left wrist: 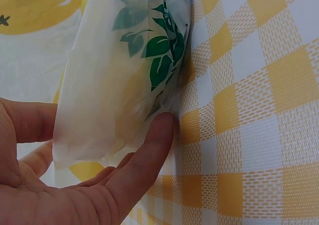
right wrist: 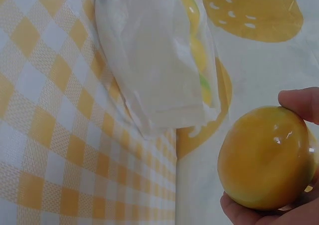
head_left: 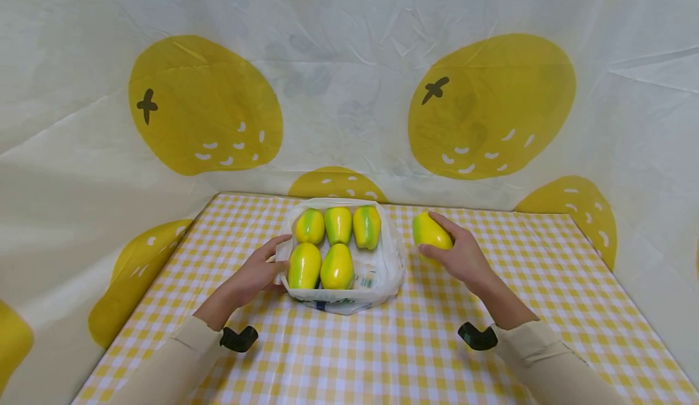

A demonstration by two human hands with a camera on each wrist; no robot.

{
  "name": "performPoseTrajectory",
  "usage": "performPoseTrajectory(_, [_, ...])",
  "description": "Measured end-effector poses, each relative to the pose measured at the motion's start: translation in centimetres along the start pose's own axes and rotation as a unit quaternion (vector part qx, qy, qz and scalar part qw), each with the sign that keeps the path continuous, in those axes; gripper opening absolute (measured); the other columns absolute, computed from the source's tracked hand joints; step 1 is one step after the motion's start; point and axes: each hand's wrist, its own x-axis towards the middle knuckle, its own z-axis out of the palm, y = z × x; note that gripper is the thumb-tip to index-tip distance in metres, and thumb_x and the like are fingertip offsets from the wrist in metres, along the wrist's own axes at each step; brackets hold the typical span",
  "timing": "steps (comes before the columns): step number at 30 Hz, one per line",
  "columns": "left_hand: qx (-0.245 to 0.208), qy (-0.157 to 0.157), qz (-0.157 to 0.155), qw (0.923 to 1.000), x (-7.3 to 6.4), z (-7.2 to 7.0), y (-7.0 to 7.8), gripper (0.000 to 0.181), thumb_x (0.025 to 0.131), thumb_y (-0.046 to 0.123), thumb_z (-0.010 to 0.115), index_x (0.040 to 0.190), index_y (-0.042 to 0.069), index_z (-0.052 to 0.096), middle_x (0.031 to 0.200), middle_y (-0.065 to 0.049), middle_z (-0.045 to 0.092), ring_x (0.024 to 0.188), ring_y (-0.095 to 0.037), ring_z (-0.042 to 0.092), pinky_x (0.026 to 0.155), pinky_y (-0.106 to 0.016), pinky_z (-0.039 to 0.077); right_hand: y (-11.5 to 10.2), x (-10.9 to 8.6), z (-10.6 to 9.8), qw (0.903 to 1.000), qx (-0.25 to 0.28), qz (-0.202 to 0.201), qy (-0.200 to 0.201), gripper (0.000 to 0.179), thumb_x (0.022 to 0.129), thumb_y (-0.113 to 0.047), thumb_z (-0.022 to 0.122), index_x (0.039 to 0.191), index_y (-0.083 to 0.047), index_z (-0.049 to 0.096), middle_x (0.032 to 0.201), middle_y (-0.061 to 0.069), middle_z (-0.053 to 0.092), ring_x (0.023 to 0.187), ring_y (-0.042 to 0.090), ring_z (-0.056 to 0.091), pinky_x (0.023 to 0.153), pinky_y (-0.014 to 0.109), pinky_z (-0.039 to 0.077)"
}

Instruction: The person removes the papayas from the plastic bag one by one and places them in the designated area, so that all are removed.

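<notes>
A white plastic bag lies on the table with its mouth rolled open and several glossy yellow-green papayas inside, in two rows. At the bag's left side, my left hand grips the rim; the left wrist view shows fingers on both sides of the thin white wall, which bears green leaf prints. My right hand holds another papaya to the right of the bag, thumb on the near side and fingers round the far side. In the right wrist view that papaya shows its rounded end.
A yellow-and-white checked cloth covers the table. Behind and beside it hangs a pale sheet printed with large yellow fruit. A dark wrist device sits at the left sleeve cuff, and a similar one at the right.
</notes>
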Motion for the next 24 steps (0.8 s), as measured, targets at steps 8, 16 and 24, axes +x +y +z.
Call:
performPoseTrajectory(8, [0.001, -0.002, 0.002, 1.0000, -0.1, 0.0, 0.1, 0.065, 0.108, 0.013, 0.050, 0.167, 0.024, 0.022, 0.175, -0.019, 0.002, 0.154, -0.046, 0.028, 0.093, -0.048, 0.060, 0.4, 0.1, -0.6, 0.9999, 0.013, -0.005, -0.003, 0.081, 0.098, -0.026, 0.072, 0.166, -0.015, 0.028, 0.160, 0.023, 0.042, 0.111, 0.035, 0.054, 0.082, 0.033, 0.050])
performPoseTrajectory(16, [0.010, -0.008, 0.004, 0.9999, -0.1, -0.2, 0.3, 0.065, 0.109, 0.014, 0.049, 0.167, 0.025, 0.021, 0.175, -0.021, -0.010, 0.160, -0.049, 0.009, 0.094, -0.051, 0.060, 0.5, 0.1, -1.0, 1.0000, 0.009, 0.003, 0.000, 0.081, 0.098, -0.026, 0.071, 0.166, -0.016, 0.028, 0.158, 0.024, 0.043, 0.113, 0.036, 0.055, 0.083, 0.032, 0.050])
performPoseTrajectory(24, [0.011, -0.010, -0.005, 0.9999, 0.1, -0.3, 0.4, 0.066, 0.109, 0.013, 0.050, 0.167, 0.026, 0.021, 0.174, -0.023, -0.013, 0.159, -0.050, 0.007, 0.091, -0.051, 0.061, 0.4, 0.0, -1.5, 0.9999, -0.006, 0.012, 0.011, 0.080, 0.099, -0.024, 0.071, 0.166, -0.015, 0.028, 0.157, 0.026, 0.043, 0.116, 0.038, 0.054, 0.086, 0.031, 0.049])
